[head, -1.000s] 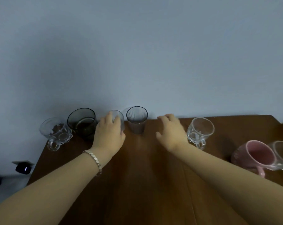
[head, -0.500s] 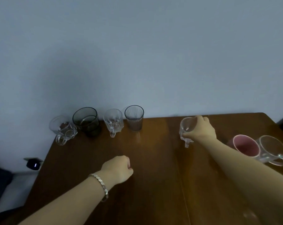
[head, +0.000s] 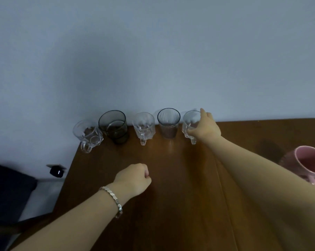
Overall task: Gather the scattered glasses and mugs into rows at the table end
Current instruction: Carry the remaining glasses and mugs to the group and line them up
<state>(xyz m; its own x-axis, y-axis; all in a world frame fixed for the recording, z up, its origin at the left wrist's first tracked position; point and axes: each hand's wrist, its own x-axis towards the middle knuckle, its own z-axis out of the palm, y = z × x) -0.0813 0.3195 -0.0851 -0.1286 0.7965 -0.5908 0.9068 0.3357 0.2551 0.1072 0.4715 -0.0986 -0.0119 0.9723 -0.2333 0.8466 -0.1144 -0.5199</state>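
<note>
Glass mug (head: 190, 126) being set at right end of the back row, just beside ribbed tumbler (head: 168, 123), right hand (head: 204, 128) wrapped around it. Left hand (head: 134, 178) fisted, empty, resting on worktop (head: 171, 196). Next: let go, then fetch pink mug (head: 308, 163) at right edge, likely a handle grip.

Five vessels stood upright in a row along the table's 12 o'clock edge: clear mug (head: 88, 135), smoked tumbler (head: 114, 126), cut-glass mug (head: 144, 127), ribbed glass (head: 168, 123), and another clear mug (head: 190, 126), gripped and possibly just touching down. A pink mug (head: 308, 161) lay tilted at 3 o'clock.
</note>
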